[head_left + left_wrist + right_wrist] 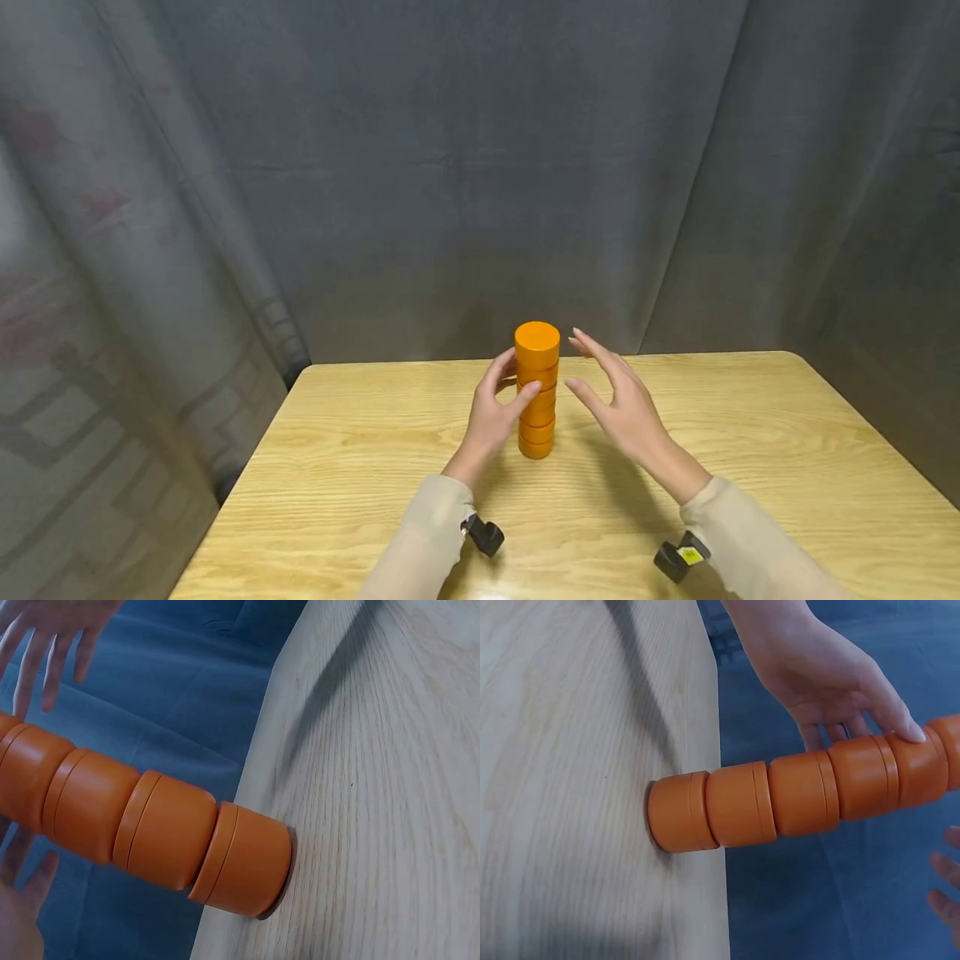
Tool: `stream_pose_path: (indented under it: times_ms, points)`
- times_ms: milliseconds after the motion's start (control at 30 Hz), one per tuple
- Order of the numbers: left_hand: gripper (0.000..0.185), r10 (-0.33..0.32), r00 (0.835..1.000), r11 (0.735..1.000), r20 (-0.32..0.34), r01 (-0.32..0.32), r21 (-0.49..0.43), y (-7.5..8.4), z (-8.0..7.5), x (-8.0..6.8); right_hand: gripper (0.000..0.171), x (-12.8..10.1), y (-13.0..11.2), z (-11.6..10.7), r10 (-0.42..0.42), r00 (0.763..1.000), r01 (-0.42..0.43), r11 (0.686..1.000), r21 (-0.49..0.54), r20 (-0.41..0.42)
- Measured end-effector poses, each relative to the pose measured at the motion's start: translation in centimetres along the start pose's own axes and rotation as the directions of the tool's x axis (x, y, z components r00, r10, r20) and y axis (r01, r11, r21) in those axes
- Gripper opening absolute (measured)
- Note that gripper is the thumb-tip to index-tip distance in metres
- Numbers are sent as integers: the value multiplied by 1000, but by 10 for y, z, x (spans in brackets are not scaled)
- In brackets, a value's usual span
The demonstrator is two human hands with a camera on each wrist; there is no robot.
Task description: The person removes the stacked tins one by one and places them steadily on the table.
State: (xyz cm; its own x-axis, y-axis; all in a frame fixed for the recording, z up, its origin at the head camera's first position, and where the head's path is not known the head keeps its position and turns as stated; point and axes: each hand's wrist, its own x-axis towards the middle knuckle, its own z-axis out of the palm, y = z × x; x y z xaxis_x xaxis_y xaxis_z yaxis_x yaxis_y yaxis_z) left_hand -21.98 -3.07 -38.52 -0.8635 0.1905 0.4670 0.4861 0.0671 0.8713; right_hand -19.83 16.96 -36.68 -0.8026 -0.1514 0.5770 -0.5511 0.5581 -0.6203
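A tall stack of several orange round lidded jars (537,400) stands upright on the wooden table (375,433). Beside the stack is my left hand (491,408), its thumb tip overlapping a jar's front in the head view and its fingers partly hidden behind the stack. From the right wrist, the left thumb (896,712) shows right at the edge of an upper jar. My right hand (626,408) hovers at the right of the stack, apart from it, with thumb and fingers spread and nothing held. The left wrist view cuts off the stack's top.
Grey curtains (480,183) hang close behind the table's far edge and along both sides. A black wrist camera (487,537) sits on the left sleeve, another black camera (675,560) on the right sleeve.
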Motion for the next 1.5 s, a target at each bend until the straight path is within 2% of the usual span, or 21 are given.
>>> stream_pose_path:
  times_ms: [167, 367, 633, 900, 1300, 1500]
  points:
    - [51, 10, 1000, 1000, -3, -10, -7, 0, -2, 1, 63, 14, -2, 1, 9, 1000, -10, 999, 39, 27]
    - [51, 11, 1000, 1000, 3, -11, 0, 2, -3, 3, 68, 30, -6, -3, -4, 998, 4, 1000, 9, 61]
    - [52, -4, 1000, 1000, 15, 4, -2, -1, -3, 5, 71, 45, -12, -4, 36, 989, -43, 998, 50, 142]
    - [52, -26, 1000, 1000, 9, 26, 3, -1, -4, 6, 65, 52, -15, 1, -5, 989, -6, 997, 73, 149]
    - [52, -54, 998, 999, 12, 54, -5, -8, -5, 3, 65, 53, -14, 6, 35, 987, -46, 997, 66, 156]
    - [52, -48, 999, 999, 13, 48, -2, -8, -5, 5, 62, 55, -10, 8, 42, 988, -54, 996, 73, 148]
